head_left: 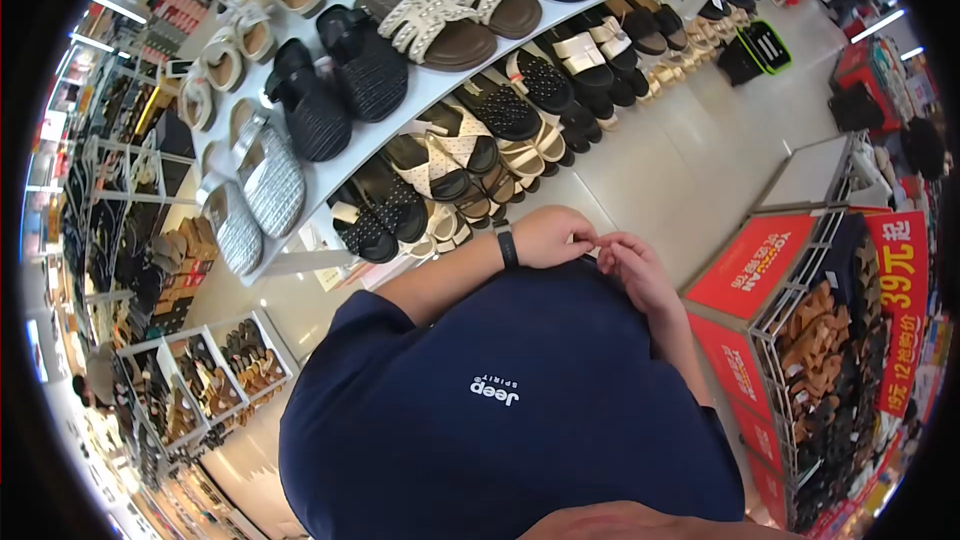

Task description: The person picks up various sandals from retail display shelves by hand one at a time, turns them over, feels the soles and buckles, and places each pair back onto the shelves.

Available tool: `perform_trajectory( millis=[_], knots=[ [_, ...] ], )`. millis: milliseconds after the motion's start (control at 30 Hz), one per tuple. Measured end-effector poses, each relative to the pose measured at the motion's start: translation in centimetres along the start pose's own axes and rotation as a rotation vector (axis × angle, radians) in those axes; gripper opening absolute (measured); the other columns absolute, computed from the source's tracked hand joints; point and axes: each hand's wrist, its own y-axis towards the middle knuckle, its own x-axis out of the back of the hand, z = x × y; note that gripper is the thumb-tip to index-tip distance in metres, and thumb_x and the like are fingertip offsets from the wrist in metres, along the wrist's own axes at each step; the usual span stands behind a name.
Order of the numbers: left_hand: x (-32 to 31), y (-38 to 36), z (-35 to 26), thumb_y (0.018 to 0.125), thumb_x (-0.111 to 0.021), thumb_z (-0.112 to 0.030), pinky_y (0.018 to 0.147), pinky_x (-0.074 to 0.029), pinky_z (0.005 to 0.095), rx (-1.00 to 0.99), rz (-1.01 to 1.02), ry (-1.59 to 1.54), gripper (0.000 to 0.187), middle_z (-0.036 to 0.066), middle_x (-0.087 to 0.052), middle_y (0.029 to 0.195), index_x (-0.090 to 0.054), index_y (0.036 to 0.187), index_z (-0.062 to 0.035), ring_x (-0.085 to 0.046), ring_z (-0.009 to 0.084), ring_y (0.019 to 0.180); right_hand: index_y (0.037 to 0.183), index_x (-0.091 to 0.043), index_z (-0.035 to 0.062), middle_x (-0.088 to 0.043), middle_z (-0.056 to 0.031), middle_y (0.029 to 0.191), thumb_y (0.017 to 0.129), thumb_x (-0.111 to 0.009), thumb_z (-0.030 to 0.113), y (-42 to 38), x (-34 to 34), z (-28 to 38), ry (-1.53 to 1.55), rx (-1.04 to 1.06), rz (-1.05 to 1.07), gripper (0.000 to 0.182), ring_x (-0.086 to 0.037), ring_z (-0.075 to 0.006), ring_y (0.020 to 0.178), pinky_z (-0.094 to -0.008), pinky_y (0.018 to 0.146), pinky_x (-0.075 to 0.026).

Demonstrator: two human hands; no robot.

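Observation:
My left hand (552,237), with a black wristband (508,247) on its wrist, is held in front of my dark blue shirt (500,340). Its fingers are curled, and the fingertips meet those of my right hand (636,270). The right hand is closed in a pinch. Whatever lies between the fingertips, if anything, is too small to make out. Beyond my hands stands a white shelf (335,130) of sandals. Its top row carries black woven slippers (365,65), silver woven shoes (270,175) and cream studded slides (430,25).
A wire bin (800,310) with red panels holds brown and dark shoes on my right. A red price sign (897,315) hangs on it. A black basket with a green rim (765,47) stands on the aisle floor (640,160). Low shoe racks (205,380) are at left.

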Motion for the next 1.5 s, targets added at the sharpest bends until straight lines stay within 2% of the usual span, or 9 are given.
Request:
perform_trajectory(
  millis=[167,200,367,467,500,800,900,1167,1500],
  knots=[
    [2.3,2.4,1.4,0.083,-0.063,-0.016,0.071,-0.051,0.0334,0.208,-0.007,-0.238,0.015,0.010,-0.068,0.082,-0.069,0.091,-0.0044,-0.065,0.0251,0.077,0.110,-0.060,0.0005,-0.060,-0.0034,0.089,0.096,-0.052,0.015,3.5,-0.3,1.7,-0.022,0.019,-0.067,0.022,-0.055,-0.0098,0.081,-0.0237,0.077,-0.045],
    [2.6,2.5,1.7,0.083,-0.063,-0.015,0.069,-0.050,0.0294,0.289,-0.029,-0.341,0.015,0.008,-0.068,0.080,-0.069,0.091,-0.0037,-0.065,0.0170,0.075,0.110,-0.060,0.0007,-0.061,-0.0030,0.090,0.095,-0.052,0.014,4.5,-0.2,2.0,-0.089,0.022,-0.031,0.022,-0.055,-0.0098,0.082,-0.0238,0.077,-0.045],
    [2.7,2.7,4.3,0.081,-0.064,-0.008,0.066,-0.049,0.0245,0.471,-0.276,-0.444,0.009,0.004,-0.067,0.077,-0.067,0.085,0.0000,-0.062,0.0101,0.072,0.111,-0.060,0.0021,-0.061,-0.0021,0.091,0.092,-0.055,0.011,9.6,-0.1,4.6,-0.374,0.060,0.112,0.021,-0.056,-0.0105,0.083,-0.0255,0.077,-0.047],
    [1.7,3.2,5.5,0.082,-0.062,0.000,0.068,-0.048,0.0229,0.506,-0.566,-0.839,0.004,0.005,-0.065,0.077,-0.064,0.085,0.0008,-0.062,0.0106,0.072,0.116,-0.058,0.0034,-0.060,-0.0047,0.085,0.089,-0.058,0.008,12.0,0.6,5.9,-0.678,0.433,0.233,0.027,-0.058,-0.0137,0.077,-0.0277,0.073,-0.048],
    [1.7,3.7,5.5,0.084,-0.063,0.000,0.068,-0.048,0.0223,0.501,-0.643,-0.949,0.004,0.005,-0.066,0.079,-0.065,0.087,0.0004,-0.062,0.0102,0.072,0.116,-0.058,0.0034,-0.060,-0.0048,0.084,0.088,-0.058,0.007,12.6,1.0,6.7,-0.671,0.419,0.281,0.028,-0.057,-0.0142,0.076,-0.0280,0.073,-0.048],
    [-3.5,12.6,4.3,0.088,-0.063,-0.002,0.072,-0.049,0.0216,0.525,-0.927,-0.452,0.011,0.007,-0.069,0.089,-0.066,0.098,0.0026,-0.063,0.0099,0.080,0.106,-0.060,0.0017,-0.056,0.0019,0.078,0.090,-0.059,0.006,17.8,11.8,12.1,-0.419,0.076,0.609,0.017,-0.050,-0.0048,0.071,-0.0220,0.065,-0.043],
    [-5.2,15.6,3.2,0.087,-0.065,-0.006,0.073,-0.049,0.0236,0.554,-0.917,-0.430,0.012,0.005,-0.070,0.088,-0.069,0.096,0.0007,-0.062,0.0090,0.079,0.100,-0.060,0.0021,-0.056,0.0022,0.079,0.090,-0.059,0.007,18.9,14.9,12.5,-0.325,0.007,0.641,0.012,-0.050,-0.0047,0.072,-0.0212,0.065,-0.043],
    [-6.2,20.0,-0.3,0.079,-0.067,-0.006,0.069,-0.049,0.0342,0.520,-0.772,0.289,0.011,0.009,-0.068,0.080,-0.070,0.090,-0.0048,-0.064,0.0248,0.076,0.103,-0.062,0.0033,-0.061,0.0001,0.087,0.092,-0.055,0.014,20.3,19.4,14.1,-0.098,-0.416,0.729,0.016,-0.055,-0.0073,0.080,-0.0219,0.074,-0.046],
    [-8.0,17.2,-0.9,0.082,-0.068,-0.014,0.068,-0.050,0.0354,0.608,-0.816,0.239,0.012,0.011,-0.067,0.079,-0.070,0.090,-0.0060,-0.064,0.0260,0.074,0.118,-0.057,0.0014,-0.059,-0.0031,0.089,0.094,-0.052,0.014,19.4,18.9,14.3,-0.044,-0.553,0.853,0.028,-0.055,-0.0089,0.080,-0.0229,0.073,-0.045]
  ],
)
